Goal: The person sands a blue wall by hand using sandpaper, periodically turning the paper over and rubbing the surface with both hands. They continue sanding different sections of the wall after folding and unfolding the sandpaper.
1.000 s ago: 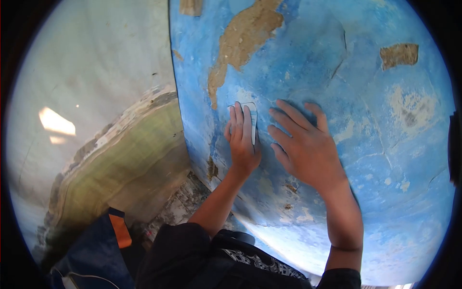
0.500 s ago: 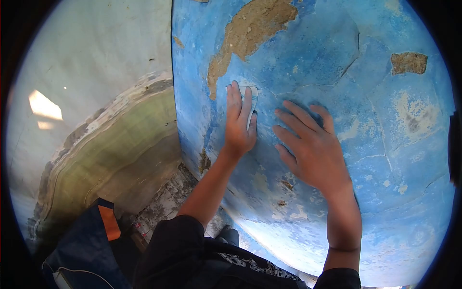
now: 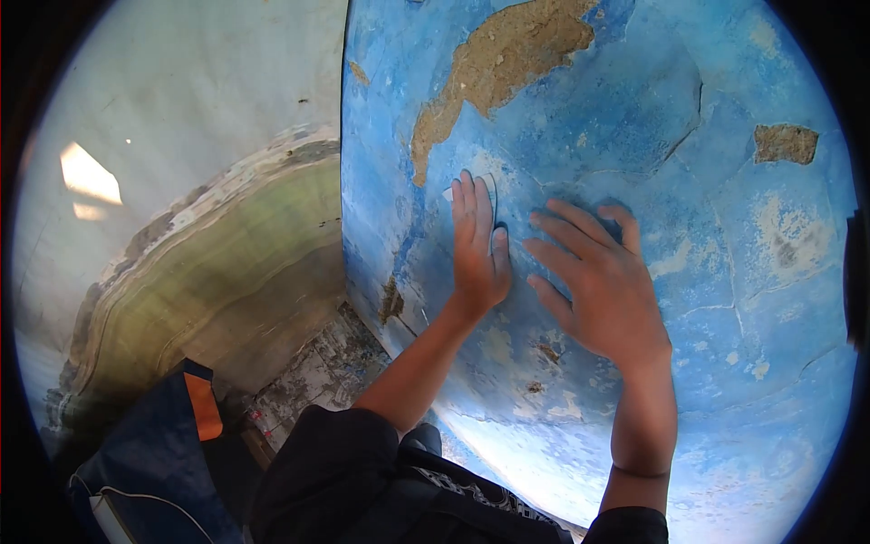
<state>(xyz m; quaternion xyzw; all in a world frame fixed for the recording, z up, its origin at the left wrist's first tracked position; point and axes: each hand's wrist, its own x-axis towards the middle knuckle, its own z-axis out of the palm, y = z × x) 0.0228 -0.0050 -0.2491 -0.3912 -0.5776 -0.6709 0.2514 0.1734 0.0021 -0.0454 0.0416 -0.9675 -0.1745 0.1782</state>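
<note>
A large curved blue surface [image 3: 671, 100], with chipped and cracked paint, takes up the middle and right of the head view. My left hand [image 3: 480, 258] presses a thin white sheet [image 3: 490, 186] with pale markings against it, its fingers close together over the sheet. Most of the sheet is hidden under that hand. To its right, my right hand [image 3: 603, 286] rests on the blue surface with spread fingers and holds nothing. A brown bare patch [image 3: 507, 54] shows above my left hand.
A pale wall [image 3: 208, 82] with a greenish lower band stands at the left. At the lower left lies a dark blue bag [image 3: 154, 453] with an orange patch and a light cord. Worn, dirty floor [image 3: 317, 372] shows between wall and blue surface.
The view has shifted slightly, so the blue surface sits further right and lower. My left hand and the sheet have moved a little closer to my right hand, and less of the sheet shows.
</note>
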